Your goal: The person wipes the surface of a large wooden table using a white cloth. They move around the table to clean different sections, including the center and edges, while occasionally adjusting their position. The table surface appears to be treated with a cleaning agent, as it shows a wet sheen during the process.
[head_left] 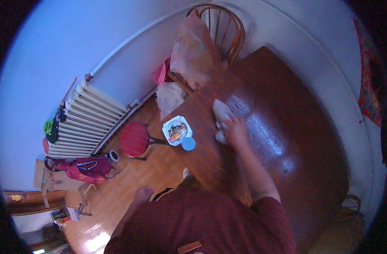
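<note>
Pale walls point(79, 55) curve around your dark brown wooden desk point(299, 110), which catches bright glare just to the right of where you work. Your right hand point(235, 130) is clamped on a crumpled white cloth point(222, 115), pressed flat to the desktop toward its left side. Left of that cloth, near the desk's edge, sits a white angular dish point(166, 130) filled with small mixed bits (too tiny to sort out), and a light blue disc point(188, 144) lies at its near right corner. Your left hand point(143, 194) is down by your left side, well apart from the desk, its fingers seemingly curled; you cannot tell from here whether they are fully together. Beyond the desk's far left end, a big translucent plastic bag point(193, 55) stands before a wooden chair point(243, 36). Farther left, a red stool point(135, 139) stands on the floor point(159, 171) near a white radiator point(89, 116).
</note>
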The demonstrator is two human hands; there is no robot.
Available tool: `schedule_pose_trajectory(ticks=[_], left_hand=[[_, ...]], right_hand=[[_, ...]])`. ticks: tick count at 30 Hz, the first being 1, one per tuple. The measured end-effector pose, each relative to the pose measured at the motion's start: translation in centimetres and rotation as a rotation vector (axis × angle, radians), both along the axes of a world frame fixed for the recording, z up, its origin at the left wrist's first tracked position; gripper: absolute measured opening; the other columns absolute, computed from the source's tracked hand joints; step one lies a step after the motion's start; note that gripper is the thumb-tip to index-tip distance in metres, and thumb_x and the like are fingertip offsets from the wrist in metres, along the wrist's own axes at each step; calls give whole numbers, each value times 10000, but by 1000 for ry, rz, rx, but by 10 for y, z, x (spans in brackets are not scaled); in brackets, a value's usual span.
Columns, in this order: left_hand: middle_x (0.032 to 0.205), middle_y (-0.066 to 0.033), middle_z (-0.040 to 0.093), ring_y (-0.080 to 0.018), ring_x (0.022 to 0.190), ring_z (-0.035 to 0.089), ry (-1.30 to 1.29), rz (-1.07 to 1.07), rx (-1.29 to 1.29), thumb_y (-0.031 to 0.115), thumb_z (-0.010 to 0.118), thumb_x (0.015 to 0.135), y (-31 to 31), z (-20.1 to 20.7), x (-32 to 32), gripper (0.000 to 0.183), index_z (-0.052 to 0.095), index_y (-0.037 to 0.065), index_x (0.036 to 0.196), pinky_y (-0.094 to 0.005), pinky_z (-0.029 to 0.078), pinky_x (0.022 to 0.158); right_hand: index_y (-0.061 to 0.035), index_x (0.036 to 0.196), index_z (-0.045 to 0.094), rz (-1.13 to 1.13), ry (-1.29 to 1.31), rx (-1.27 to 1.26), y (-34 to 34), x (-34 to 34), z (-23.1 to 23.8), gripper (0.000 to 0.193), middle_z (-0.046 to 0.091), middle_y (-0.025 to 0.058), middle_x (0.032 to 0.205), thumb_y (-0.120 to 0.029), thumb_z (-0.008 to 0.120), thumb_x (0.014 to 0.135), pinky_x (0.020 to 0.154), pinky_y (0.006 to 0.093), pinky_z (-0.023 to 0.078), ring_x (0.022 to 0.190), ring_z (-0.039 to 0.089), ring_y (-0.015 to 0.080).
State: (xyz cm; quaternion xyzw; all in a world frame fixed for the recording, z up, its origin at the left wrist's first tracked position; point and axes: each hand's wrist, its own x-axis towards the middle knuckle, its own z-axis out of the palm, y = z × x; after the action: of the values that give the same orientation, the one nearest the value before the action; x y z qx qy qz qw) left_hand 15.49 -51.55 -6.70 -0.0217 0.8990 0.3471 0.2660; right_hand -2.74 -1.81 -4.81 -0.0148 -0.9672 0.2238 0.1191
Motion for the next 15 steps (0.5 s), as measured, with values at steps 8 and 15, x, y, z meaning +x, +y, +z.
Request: schedule_pose_trajectory(ticks=[8, 15], left_hand=[[787, -129, 644, -287, 781, 632, -147, -9, -140, 293, 536, 802, -26, -44, 26, 259, 668, 78, 861, -394, 496, 710], [802, -147, 635, -329, 772, 615, 9, -456, -357, 308, 537, 782, -49, -105, -25, 269, 650, 64, 780, -432, 488, 707]], right_hand=[[-137, 1032, 630, -93, -47, 65, 11, 88, 30, 376, 527, 115, 1225, -110, 690, 662, 895, 440, 419, 1060, 494, 362], [-168, 1069, 631, 2, -108, 48, -48, -56, 32, 387, 527, 117, 1241, -134, 674, 686, 902, 424, 432, 1064, 497, 365]])
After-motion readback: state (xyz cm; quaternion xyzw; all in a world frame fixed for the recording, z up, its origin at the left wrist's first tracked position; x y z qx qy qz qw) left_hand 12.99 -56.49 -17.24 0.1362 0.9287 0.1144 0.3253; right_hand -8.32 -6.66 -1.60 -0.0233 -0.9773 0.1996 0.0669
